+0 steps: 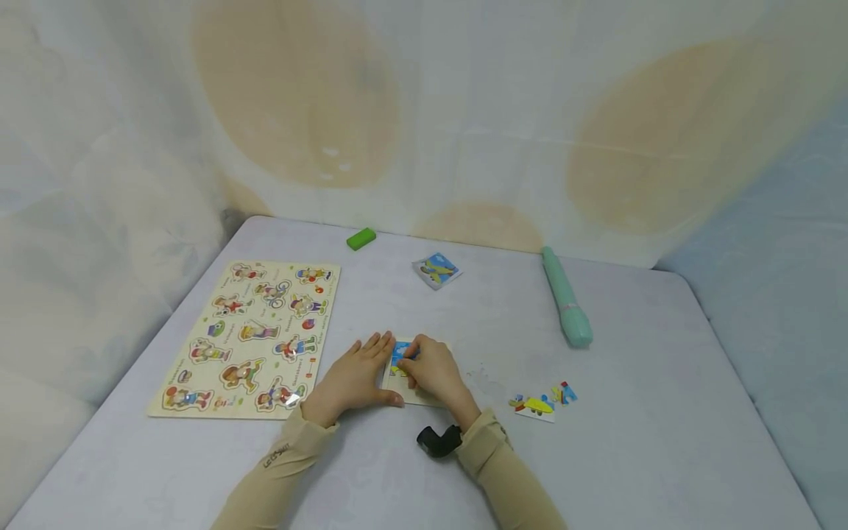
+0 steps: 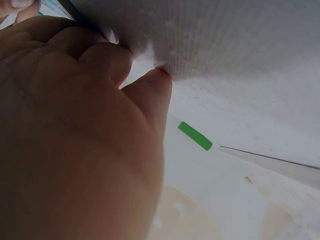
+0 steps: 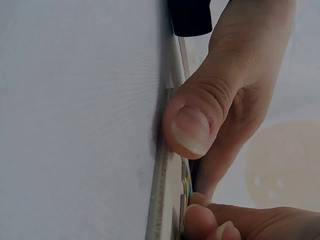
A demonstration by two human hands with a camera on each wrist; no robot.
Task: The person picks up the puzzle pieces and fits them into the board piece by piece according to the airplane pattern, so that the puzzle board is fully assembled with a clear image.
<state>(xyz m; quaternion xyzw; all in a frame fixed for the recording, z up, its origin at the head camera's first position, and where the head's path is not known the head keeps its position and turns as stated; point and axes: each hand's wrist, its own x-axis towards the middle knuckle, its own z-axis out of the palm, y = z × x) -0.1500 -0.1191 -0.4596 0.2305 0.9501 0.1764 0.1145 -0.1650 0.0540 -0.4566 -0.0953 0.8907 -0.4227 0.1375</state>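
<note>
A small pale puzzle tray (image 1: 420,396) lies on the table, with blue and yellow puzzle pieces (image 1: 400,351) in its recess. My left hand (image 1: 358,375) rests along its left side, fingers stretched to the far edge and thumb by the near edge. With curled fingers, my right hand (image 1: 433,368) pinches a puzzle piece over the right part of the recess; most of that piece is hidden. In the right wrist view its fingertips (image 3: 199,220) meet at a thin coloured edge by the tray. Loose puzzle pieces (image 1: 535,407) lie to the right.
A large board (image 1: 155,408) with cartoon sports figures lies left of my left hand. Farther back are a green block (image 1: 361,238) and a small picture card (image 1: 437,270). A long mint-green object (image 1: 566,302) lies at the back right. Curtains hang behind the table.
</note>
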